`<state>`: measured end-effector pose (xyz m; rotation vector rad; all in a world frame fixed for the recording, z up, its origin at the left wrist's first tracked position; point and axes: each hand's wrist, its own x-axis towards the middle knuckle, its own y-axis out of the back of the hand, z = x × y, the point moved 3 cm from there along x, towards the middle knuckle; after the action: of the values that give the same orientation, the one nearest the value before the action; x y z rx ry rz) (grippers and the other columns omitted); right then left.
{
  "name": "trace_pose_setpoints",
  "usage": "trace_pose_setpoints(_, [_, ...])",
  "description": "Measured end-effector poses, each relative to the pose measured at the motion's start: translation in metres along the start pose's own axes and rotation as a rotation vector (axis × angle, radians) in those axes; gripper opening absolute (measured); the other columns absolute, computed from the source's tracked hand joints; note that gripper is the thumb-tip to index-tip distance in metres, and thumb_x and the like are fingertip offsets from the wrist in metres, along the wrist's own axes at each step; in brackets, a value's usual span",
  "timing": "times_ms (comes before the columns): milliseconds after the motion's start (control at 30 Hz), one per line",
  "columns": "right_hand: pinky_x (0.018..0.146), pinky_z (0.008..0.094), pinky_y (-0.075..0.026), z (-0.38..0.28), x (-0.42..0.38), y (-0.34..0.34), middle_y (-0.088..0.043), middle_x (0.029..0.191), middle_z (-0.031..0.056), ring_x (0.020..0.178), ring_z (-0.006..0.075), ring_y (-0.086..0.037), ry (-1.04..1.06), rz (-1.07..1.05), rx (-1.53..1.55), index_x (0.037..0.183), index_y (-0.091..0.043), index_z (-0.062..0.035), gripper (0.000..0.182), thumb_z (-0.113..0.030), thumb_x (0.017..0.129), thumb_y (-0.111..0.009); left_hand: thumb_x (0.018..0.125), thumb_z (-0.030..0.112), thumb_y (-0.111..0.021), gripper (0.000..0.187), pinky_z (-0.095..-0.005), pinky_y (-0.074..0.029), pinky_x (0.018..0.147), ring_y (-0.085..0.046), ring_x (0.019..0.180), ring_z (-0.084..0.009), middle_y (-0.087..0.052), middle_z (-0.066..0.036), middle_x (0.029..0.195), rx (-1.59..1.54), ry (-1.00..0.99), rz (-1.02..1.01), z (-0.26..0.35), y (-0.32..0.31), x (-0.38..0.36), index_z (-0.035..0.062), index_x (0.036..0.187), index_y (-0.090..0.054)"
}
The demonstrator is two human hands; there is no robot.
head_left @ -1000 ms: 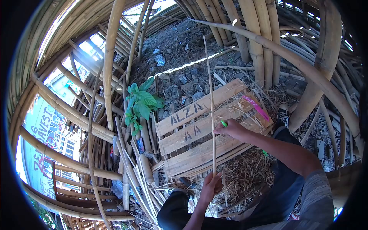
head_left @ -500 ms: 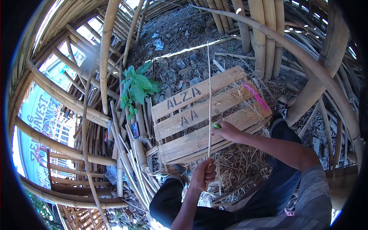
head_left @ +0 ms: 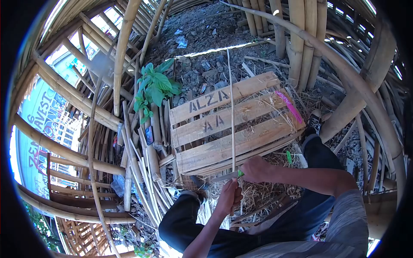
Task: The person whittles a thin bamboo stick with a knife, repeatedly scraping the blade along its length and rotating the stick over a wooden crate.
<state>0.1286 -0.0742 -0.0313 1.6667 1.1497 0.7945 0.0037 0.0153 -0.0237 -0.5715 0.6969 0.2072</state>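
Observation:
My left hand [head_left: 229,196] is closed around the lower part of a long thin bamboo strip [head_left: 232,112], which points up and away across a wooden crate. In my right hand [head_left: 257,169] is a knife [head_left: 225,176], its green handle mostly covered by the fingers. The blade lies across the strip just above my left hand and points left. Beneath the strip is the slatted wooden crate [head_left: 206,156], marked with dark letters and a pink patch. I cannot make out how deep the blade sits in the strip.
Wood shavings [head_left: 266,200] cover the ground between my legs. Cut bamboo strips [head_left: 142,172] lie to the left, near a leafy green plant [head_left: 155,88]. Bamboo poles [head_left: 297,47] stand at the right, and a bamboo lattice [head_left: 73,161] encloses the left side.
My right hand has come down along the strip toward my left hand, bringing the knife close above it. The blade now shows. My left hand still grips the strip.

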Motion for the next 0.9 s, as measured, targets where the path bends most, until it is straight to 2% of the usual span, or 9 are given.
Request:
trace_pose_setpoints(100, [0.057,0.0407,-0.050,0.031,0.012,0.002,-0.059,0.059,0.0163,0.059,0.0316,-0.062,-0.296,0.050,0.053,0.068,-0.062,-0.0026,0.023,-0.025,0.073,-0.059,0.096,0.030,-0.038,0.026,-0.0209,-0.015,0.035,-0.022,0.040,-0.0038,-0.025,0.005,0.055,0.100,0.000,0.059,-0.009,-0.006,-0.008,0.0154,0.075,-0.032])
trace_pose_setpoints(233, [0.056,0.0414,-0.051,0.053,0.018,0.018,-0.062,0.068,0.0195,0.063,0.0316,-0.063,-0.345,0.152,-0.024,0.069,-0.062,-0.0018,0.023,-0.024,0.076,-0.057,0.096,0.028,-0.038,0.025,-0.0216,-0.015,0.035,-0.022,0.041,-0.0038,-0.027,0.005,0.056,0.044,-0.007,-0.012,-0.004,-0.009,-0.014,0.0149,0.076,-0.031])
trace_pose_setpoints(300, [0.059,0.0418,-0.051,0.039,0.015,0.009,-0.061,0.068,0.0214,0.065,0.0341,-0.063,-0.401,0.093,0.161,0.071,-0.062,0.0004,0.025,-0.024,0.074,-0.057,0.096,0.028,-0.038,0.024,-0.0216,-0.015,0.036,-0.022,0.041,-0.0039,-0.027,0.005,0.056,0.031,0.013,-0.020,-0.002,-0.004,-0.013,0.0147,0.076,-0.032])
trace_pose_setpoints(433, [0.063,0.0414,-0.052,-0.002,0.006,0.008,-0.062,0.070,0.0209,0.067,0.0341,-0.064,-0.220,-0.115,0.119,0.073,-0.063,0.0024,0.029,-0.025,0.074,-0.056,0.096,0.027,-0.037,0.023,-0.0219,-0.015,0.035,-0.022,0.040,-0.0039,-0.026,0.005,0.054,0.062,-0.007,-0.008,0.001,0.001,-0.017,0.0146,0.077,-0.034])
trace_pose_setpoints(500, [0.062,0.0424,-0.052,0.016,0.016,0.027,-0.063,0.070,0.0200,0.067,0.0333,-0.064,-0.185,-0.098,0.035,0.071,-0.064,0.0011,0.028,-0.025,0.074,-0.056,0.096,0.027,-0.037,0.024,-0.0218,-0.015,0.034,-0.021,0.039,-0.0039,-0.026,0.006,0.053,0.166,0.013,0.054,0.001,-0.003,-0.029,0.0144,0.076,-0.034])
trace_pose_setpoints(600, [0.065,0.0423,-0.052,0.050,0.029,0.026,-0.063,0.073,0.0206,0.068,0.0320,-0.065,-0.388,0.057,0.029,0.070,-0.064,-0.0014,0.025,-0.025,0.074,-0.056,0.096,0.026,-0.037,0.024,-0.0219,-0.014,0.034,-0.020,0.038,-0.0038,-0.025,0.006,0.052,0.149,-0.017,0.087,0.009,-0.004,-0.027,0.0143,0.076,-0.034])
trace_pose_setpoints(733, [0.057,0.0416,-0.052,0.010,0.020,0.006,-0.062,0.065,0.0195,0.063,0.0300,-0.065,-0.166,0.083,-0.068,0.069,-0.065,-0.0046,0.022,-0.025,0.074,-0.057,0.096,0.025,-0.036,0.022,-0.0232,-0.017,0.034,-0.023,0.036,-0.0049,-0.027,0.004,0.052,0.107,0.027,0.035,0.012,0.003,-0.031,0.0111,0.079,-0.036])
trace_pose_setpoints(800, [0.057,0.0419,-0.052,0.042,0.028,0.025,-0.062,0.064,0.0193,0.063,0.0302,-0.065,-0.233,0.118,-0.044,0.070,-0.066,-0.0047,0.022,-0.024,0.073,-0.057,0.096,0.025,-0.036,0.023,-0.0234,-0.017,0.034,-0.023,0.037,-0.0050,-0.026,0.004,0.052,0.278,-0.009,0.111,0.005,-0.005,-0.040,0.0112,0.078,-0.036])
trace_pose_setpoints(900, [0.057,0.0416,-0.052,0.062,0.027,0.038,-0.062,0.062,0.0187,0.060,0.0296,-0.064,-0.289,0.143,-0.101,0.070,-0.066,-0.0047,0.021,-0.023,0.074,-0.056,0.096,0.025,-0.036,0.025,-0.0234,-0.016,0.034,-0.021,0.038,-0.0052,-0.025,0.004,0.053,0.165,-0.027,0.054,0.013,-0.012,-0.036,0.0113,0.076,-0.034])
